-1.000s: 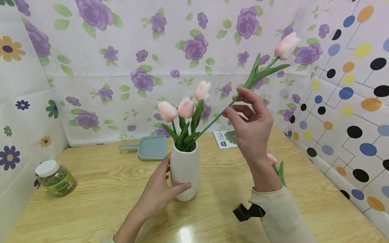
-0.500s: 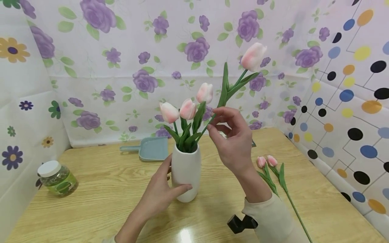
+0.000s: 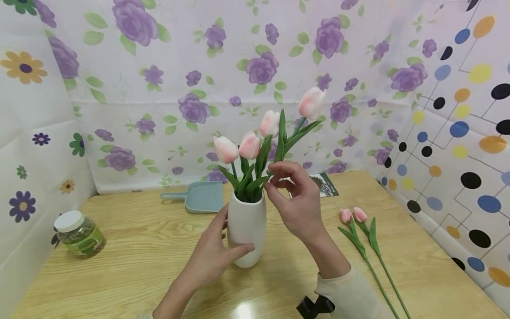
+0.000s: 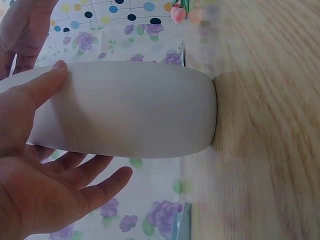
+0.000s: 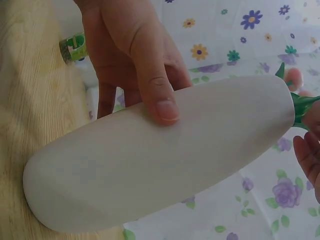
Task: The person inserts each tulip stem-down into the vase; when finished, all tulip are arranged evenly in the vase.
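Observation:
A white vase (image 3: 248, 230) stands upright on the wooden table, with several pink-and-white artificial tulips (image 3: 249, 145) in its mouth. My left hand (image 3: 211, 252) grips the vase from the left; in the left wrist view its thumb lies across one side and its fingers along the other. My right hand (image 3: 296, 199) pinches the stem of another pink tulip (image 3: 311, 103) just above the rim, and that flower leans to the right. The stem's lower end is hidden in the vase. In the right wrist view the right fingers (image 5: 307, 155) show beside the green leaves at the vase mouth.
Two pink tulips (image 3: 360, 215) lie on the table (image 3: 159, 266) at the right. Behind the vase are a blue dustpan (image 3: 205, 197) and a printed card (image 3: 326, 185). A jar with a white lid (image 3: 79, 235) stands at the left. Patterned cloth walls enclose the table.
My right hand has moved down and left toward the vase mouth, lowering the pinched tulip into the vase. The two tulips on the table have come into view. My left hand still grips the vase.

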Tool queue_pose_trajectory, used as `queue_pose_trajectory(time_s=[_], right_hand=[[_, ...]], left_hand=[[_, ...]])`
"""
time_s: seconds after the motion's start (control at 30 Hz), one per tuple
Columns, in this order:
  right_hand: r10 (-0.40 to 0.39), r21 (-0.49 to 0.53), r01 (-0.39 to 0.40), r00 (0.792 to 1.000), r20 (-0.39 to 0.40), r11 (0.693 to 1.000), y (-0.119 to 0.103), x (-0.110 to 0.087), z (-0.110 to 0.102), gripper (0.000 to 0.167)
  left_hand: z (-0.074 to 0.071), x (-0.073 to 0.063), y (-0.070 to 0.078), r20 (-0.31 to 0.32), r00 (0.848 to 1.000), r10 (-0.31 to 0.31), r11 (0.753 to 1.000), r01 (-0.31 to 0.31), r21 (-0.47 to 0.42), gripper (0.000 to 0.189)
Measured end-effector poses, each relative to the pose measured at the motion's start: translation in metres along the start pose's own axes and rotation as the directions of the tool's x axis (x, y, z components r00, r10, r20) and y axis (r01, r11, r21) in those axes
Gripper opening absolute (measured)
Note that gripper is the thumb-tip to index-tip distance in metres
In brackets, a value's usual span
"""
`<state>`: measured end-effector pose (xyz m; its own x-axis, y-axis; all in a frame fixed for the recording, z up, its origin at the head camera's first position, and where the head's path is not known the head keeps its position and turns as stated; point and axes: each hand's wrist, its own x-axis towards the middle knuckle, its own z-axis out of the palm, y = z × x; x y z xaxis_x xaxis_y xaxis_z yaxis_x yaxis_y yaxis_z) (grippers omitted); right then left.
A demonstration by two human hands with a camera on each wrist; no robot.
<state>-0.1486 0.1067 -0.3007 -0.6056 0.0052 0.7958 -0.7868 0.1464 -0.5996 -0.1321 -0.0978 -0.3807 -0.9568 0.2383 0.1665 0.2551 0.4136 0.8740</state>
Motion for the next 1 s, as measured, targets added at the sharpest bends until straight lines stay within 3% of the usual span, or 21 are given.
queue_pose_trajectory(time_s=[0.23, 0.53, 1.0], right_hand=[[-0.020, -0.018, 0.022, 0.996, 0.087, 1.000, 0.004, -0.003, -0.005, 0.031], [0.015, -0.099, 0.011, 0.965, 0.261, 0.995, 0.005, -0.006, -0.017, 0.021], [0.058, -0.069, -0.042, 0.963, 0.264, 0.997, 0.013, -0.017, -0.030, 0.015]], left_hand=[[0.000, 0.000, 0.001, 0.001, 1.000, -0.007, 1.000, 0.007, 0.000, 0.101], [0.000, 0.000, 0.001, 0.009, 1.000, -0.024, 1.000, 0.024, -0.001, 0.101], [0.001, 0.000, 0.000, 0.019, 1.000, -0.021, 1.000, 0.021, -0.009, 0.102]])
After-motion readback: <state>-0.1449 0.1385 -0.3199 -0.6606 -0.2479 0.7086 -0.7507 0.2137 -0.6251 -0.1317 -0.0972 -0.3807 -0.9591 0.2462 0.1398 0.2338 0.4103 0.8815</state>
